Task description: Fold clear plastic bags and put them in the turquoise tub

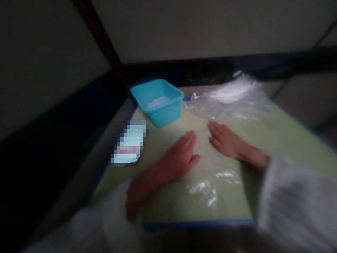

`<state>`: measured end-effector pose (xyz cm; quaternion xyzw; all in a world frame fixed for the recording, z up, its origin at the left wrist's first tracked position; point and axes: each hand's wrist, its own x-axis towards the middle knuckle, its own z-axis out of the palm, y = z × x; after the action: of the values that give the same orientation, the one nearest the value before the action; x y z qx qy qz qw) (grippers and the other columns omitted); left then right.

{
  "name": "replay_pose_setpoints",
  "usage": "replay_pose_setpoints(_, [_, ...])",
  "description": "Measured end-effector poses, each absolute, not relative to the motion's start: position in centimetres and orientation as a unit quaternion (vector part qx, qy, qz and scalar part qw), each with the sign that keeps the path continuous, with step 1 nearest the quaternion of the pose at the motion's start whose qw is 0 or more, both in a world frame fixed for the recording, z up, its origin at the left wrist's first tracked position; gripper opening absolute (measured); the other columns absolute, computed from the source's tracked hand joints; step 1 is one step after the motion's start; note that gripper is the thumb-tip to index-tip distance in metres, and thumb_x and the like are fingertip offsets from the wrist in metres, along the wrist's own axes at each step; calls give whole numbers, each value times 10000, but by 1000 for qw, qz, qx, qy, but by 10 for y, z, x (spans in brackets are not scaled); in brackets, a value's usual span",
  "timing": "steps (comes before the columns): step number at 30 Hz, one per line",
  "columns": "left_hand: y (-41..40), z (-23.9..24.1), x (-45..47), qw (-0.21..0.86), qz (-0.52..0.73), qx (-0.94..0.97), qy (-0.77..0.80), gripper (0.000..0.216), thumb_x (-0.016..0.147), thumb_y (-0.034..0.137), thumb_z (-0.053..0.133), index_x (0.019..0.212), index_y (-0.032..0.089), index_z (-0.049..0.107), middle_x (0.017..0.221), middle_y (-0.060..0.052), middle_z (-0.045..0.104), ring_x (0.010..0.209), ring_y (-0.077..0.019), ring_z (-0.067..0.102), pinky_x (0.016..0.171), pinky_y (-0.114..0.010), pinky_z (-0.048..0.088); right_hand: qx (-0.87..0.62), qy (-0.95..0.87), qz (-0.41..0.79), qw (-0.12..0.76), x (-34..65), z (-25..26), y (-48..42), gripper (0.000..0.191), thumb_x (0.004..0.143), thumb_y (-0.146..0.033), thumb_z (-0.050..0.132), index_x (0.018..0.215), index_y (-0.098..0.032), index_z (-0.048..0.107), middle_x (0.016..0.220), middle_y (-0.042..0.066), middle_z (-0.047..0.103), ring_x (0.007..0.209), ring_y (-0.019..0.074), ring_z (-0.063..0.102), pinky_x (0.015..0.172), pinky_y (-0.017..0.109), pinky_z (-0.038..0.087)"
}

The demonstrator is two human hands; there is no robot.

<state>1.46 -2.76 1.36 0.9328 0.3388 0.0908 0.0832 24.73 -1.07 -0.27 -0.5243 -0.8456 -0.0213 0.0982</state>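
Note:
A clear plastic bag [205, 189] lies flat on the pale green tabletop in front of me, its near part shining with creases. My left hand [181, 154] rests palm down at the bag's left side, fingers stretched out and thumb apart. Opposite it, my right hand [226, 140] lies flat at the bag's upper right, fingers extended to the left. Neither hand grips anything. The bag's faint outline between the hands is hard to make out in the blur.
Farther back stands a turquoise plastic basket [168, 114] with something whitish inside. A heap of clear plastic bags [234, 95] spreads across the back right. A blurred-out phone-like screen [130, 142] lies at the left edge. Blue edging runs around the table [297, 140], with walls behind.

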Motion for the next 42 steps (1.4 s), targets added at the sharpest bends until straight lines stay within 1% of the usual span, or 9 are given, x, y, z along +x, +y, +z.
replay_pose_setpoints(4, [-30,16,23,80,107,935,328,640,939,417,332,1393,-28,262,1504,-224,192,1417,-264,133,1156,-401,182,-519,-848,-25,104,252,-6,-7,589,932,-375,273,1426,-55,293,1480,191,290,1373,293,241,1089,487,262])
replay_pose_setpoints(9, [-31,10,34,69,92,938,327,652,943,441,328,1394,-26,268,1502,-219,205,1414,-260,151,1156,-384,170,-506,-856,-31,103,250,-11,-7,592,927,-362,272,1414,-27,311,1467,202,316,1374,280,240,1102,456,252])
replay_pose_setpoints(14, [-26,2,20,59,92,930,351,658,944,456,323,1407,-7,254,1506,-209,195,1412,-254,162,1156,-388,161,-528,-844,-48,84,250,-13,-8,609,923,-354,269,1383,40,332,1458,238,309,1371,290,244,1105,430,253])
replay_pose_setpoints(20, [-22,4,3,62,83,920,379,626,947,444,290,1412,25,264,1515,-171,198,1417,-234,147,1155,-381,176,-531,-841,-67,75,259,-17,-6,626,929,-389,230,1403,14,302,1474,207,294,1370,280,253,1103,424,261])
replay_pose_setpoints(26, [-21,4,-7,53,70,907,411,618,948,433,282,1414,29,255,1516,-168,192,1416,-233,149,1152,-390,183,-545,-833,-69,57,264,-15,-6,628,940,-386,176,1389,25,325,1459,224,316,1354,283,292,1088,426,281])
replay_pose_setpoints(30, [-21,3,-9,45,68,908,410,616,951,430,281,1414,26,257,1517,-166,189,1415,-235,149,1153,-382,175,-561,-823,-67,52,264,-13,-9,629,936,-379,186,1395,31,316,1468,220,300,1358,284,284,1090,426,273])
replay_pose_setpoints(36, [-19,3,-9,38,71,912,402,627,953,444,265,1413,17,253,1514,-172,197,1416,-235,148,1153,-378,177,-565,-821,-61,50,268,-13,-7,627,930,-399,203,1419,-16,290,1480,185,295,1367,272,264,1094,431,267])
replay_pose_setpoints(42, [-19,4,-9,49,61,913,400,624,950,439,272,1416,24,246,1518,-170,186,1420,-227,128,1155,-375,170,-563,-823,-51,56,267,-14,-6,621,939,-406,195,1413,-18,300,1477,190,298,1364,277,268,1092,439,273])
